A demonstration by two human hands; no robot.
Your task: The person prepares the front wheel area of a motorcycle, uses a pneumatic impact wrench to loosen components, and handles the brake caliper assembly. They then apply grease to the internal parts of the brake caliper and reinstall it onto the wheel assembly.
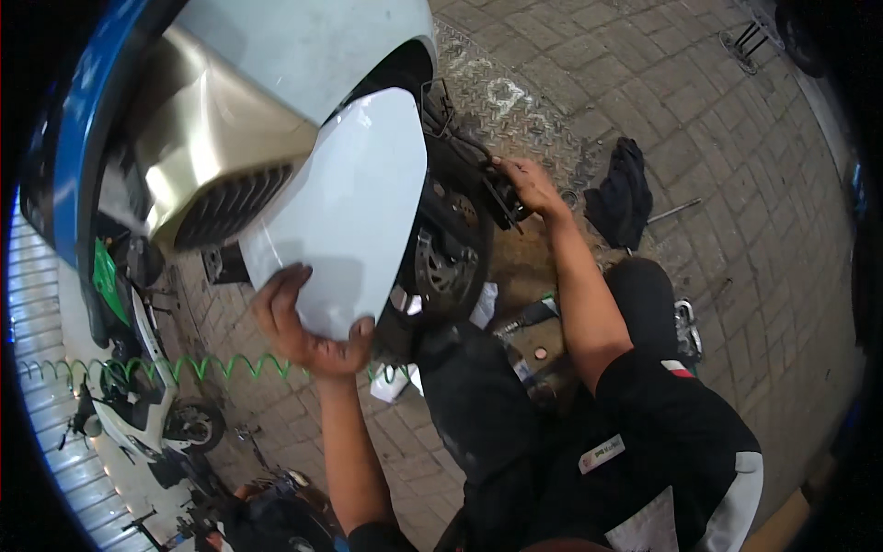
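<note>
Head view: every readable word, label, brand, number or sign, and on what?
No text is clear enough to quote.
Small tag on the black shirt: greenish print, too small and blurred to read.
White panel held by the left hand: no lettering visible.
Red-and-white patch on the sleeve: no lettering visible.

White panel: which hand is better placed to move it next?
Probably the left hand: it grips the near end of the white panel, whereas the right hand is at a black part.
</note>
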